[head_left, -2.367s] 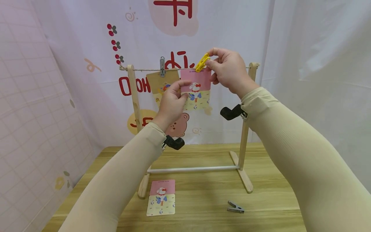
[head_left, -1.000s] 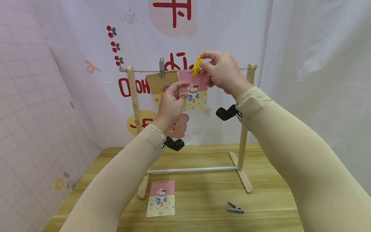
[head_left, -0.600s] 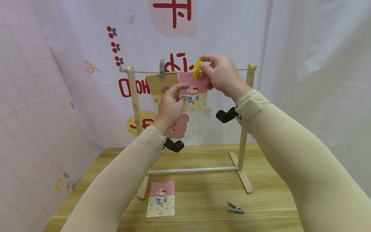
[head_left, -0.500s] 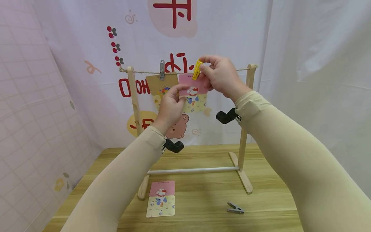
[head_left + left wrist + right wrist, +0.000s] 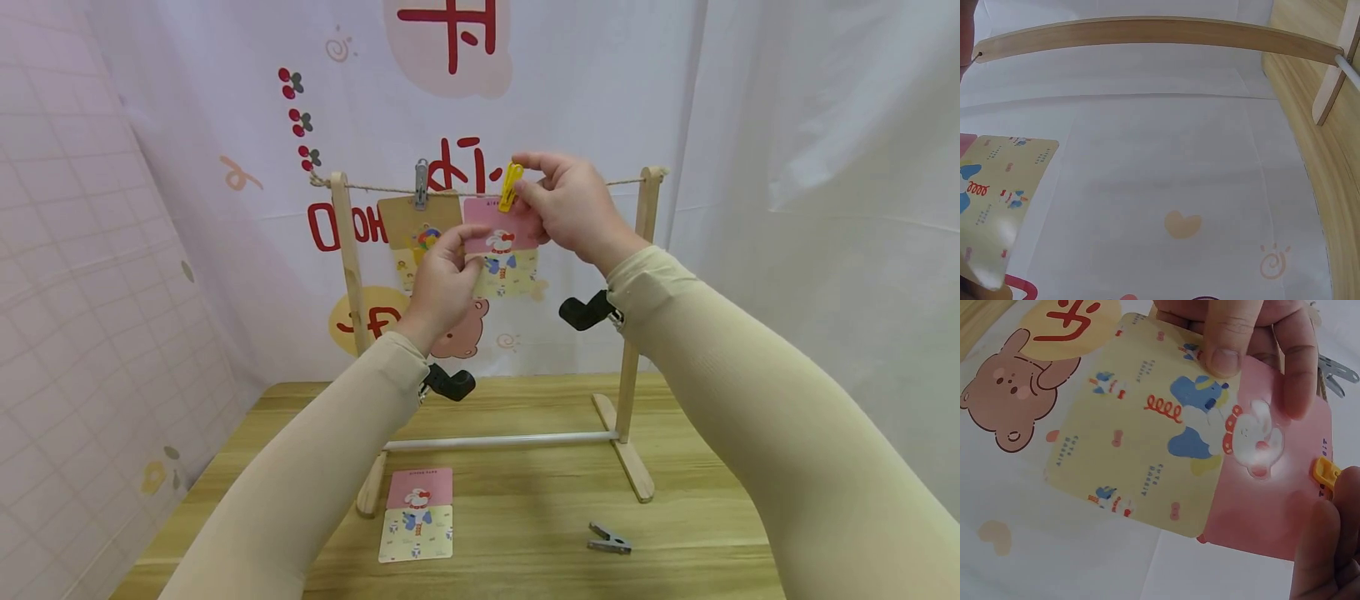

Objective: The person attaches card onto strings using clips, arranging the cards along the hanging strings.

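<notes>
My left hand (image 5: 442,283) pinches the left edge of a pink and yellow rabbit card (image 5: 506,271), thumb in front and fingers partly behind. At the card's top edge, my right hand (image 5: 573,204) pinches a yellow clothespin (image 5: 510,188) between thumb and forefinger. The clothespin's tip overlaps the card top at the rope (image 5: 624,181), which sags there. To the left, a grey clothespin (image 5: 422,185) fastens a brown and yellow card (image 5: 401,215) to the rope. In the right wrist view, the yellow clothespin (image 5: 1326,472) sits over the pink edge of the rabbit card (image 5: 1129,425).
The rope runs between the posts of a wooden stand (image 5: 628,383) with a white crossbar (image 5: 502,441). On the wooden table (image 5: 525,508) lie another rabbit card (image 5: 416,529), front left, and a grey clothespin (image 5: 609,540), front right. A printed white cloth (image 5: 570,75) hangs behind.
The yellow clothespin has moved left and down in my right hand and stands more upright. The held card has come slightly lower, and the rope now dips further.
</notes>
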Demonstrator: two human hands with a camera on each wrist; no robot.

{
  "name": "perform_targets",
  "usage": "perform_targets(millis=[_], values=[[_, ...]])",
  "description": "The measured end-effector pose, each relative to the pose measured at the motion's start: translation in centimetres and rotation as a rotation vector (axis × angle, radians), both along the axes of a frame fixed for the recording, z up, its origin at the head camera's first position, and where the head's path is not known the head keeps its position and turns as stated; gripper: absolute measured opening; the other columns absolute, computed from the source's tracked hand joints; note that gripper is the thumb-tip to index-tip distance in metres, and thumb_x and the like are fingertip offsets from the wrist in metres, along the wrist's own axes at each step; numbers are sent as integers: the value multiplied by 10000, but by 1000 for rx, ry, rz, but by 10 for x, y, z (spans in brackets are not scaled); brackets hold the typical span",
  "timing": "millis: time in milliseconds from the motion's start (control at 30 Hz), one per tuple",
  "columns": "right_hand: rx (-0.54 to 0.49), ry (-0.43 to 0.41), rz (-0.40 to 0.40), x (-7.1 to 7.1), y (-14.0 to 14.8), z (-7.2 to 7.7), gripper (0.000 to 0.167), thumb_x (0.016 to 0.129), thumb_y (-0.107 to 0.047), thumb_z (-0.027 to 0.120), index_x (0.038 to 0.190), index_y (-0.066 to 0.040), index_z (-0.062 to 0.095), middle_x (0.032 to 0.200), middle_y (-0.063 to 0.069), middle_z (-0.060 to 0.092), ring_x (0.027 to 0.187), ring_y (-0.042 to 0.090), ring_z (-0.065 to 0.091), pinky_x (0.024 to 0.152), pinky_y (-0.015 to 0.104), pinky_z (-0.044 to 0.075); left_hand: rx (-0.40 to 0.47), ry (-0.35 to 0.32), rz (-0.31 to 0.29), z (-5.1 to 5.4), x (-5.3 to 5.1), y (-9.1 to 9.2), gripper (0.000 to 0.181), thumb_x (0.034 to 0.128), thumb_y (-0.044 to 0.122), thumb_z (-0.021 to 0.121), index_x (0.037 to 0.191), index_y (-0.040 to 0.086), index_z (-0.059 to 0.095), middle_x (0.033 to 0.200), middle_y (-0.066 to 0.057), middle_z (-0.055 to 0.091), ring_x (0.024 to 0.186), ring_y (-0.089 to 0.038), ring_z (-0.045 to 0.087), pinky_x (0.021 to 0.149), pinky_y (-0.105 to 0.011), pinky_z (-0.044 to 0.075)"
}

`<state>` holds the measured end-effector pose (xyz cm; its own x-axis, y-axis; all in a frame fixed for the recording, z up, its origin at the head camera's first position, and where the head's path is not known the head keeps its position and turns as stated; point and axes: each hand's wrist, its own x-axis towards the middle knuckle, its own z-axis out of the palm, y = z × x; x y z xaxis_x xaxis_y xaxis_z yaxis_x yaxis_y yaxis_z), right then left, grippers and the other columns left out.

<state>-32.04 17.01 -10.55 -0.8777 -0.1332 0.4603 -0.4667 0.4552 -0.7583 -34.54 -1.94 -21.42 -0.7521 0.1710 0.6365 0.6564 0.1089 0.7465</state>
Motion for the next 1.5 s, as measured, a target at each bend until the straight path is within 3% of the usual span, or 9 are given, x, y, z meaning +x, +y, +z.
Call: perform_targets(millis=[267,567,733,800,967,1033,1200,1333,1500], values=[[-2,16,15,1,4,-14,534,1066,-267,631,1575,-346,490,1012,79,724,616,154,578,645,263,591,-3,-18,17,-4,0,-3,374,1074,57,558,1403,222,626,1434,12,600,869,-180,645,599,-214,492],[4,6,12,0,11,-32,547,1061,-251,641,1578,-343,488,915,117,663,593,178,599,682,293,618,-5,-53,25,-13,2,-9,331,1063,94,590,1360,223,659,1355,-2,653,990,-221,710,528,-218,455],[16,19,40,3,13,-39,551,1063,-232,639,1583,-327,483,1005,148,720,589,190,606,672,297,613,-9,-26,35,-20,2,-14,299,1049,90,627,1336,163,670,1374,-4,647,1087,-220,722,752,-203,584],[21,18,52,5,14,-42,552,1062,-231,642,1583,-322,484,1018,164,720,581,194,604,662,294,606,-23,-17,53,-23,3,-18,278,1045,99,638,1316,143,677,1370,-5,649,1089,-223,716,754,-193,572],[26,12,65,8,19,-52,565,1060,-216,646,1587,-327,476,1016,198,704,571,206,606,651,295,605,-44,-30,67,-31,6,-28,248,1049,143,648,1295,151,683,1283,-23,677,984,-243,700,518,-213,439],[32,13,68,9,22,-56,568,1062,-201,639,1592,-318,470,1016,206,707,574,212,616,655,298,610,-48,-24,65,-34,8,-32,253,1044,135,652,1295,149,685,1273,-29,674,941,-237,689,519,-225,459],[64,18,69,15,29,-65,552,1069,-177,622,1590,-283,476,1031,210,727,606,250,653,663,294,614,-92,3,77,-41,13,-41,251,1028,103,654,1275,121,693,1354,-15,645,916,-170,688,654,-263,579],[107,24,68,21,37,-73,543,1063,-165,632,1580,-251,493,1002,170,740,614,257,652,646,293,605,-161,10,67,-47,18,-51,236,1028,113,661,1262,117,691,1289,-64,678,875,-206,688,672,-281,600],[214,15,63,28,47,-87,522,1053,-181,657,1558,-186,525,959,103,748,645,249,664,612,284,571,-264,-29,30,-58,26,-66,282,1031,128,672,1312,142,656,1242,-86,693,1014,-282,714,797,-289,599]])
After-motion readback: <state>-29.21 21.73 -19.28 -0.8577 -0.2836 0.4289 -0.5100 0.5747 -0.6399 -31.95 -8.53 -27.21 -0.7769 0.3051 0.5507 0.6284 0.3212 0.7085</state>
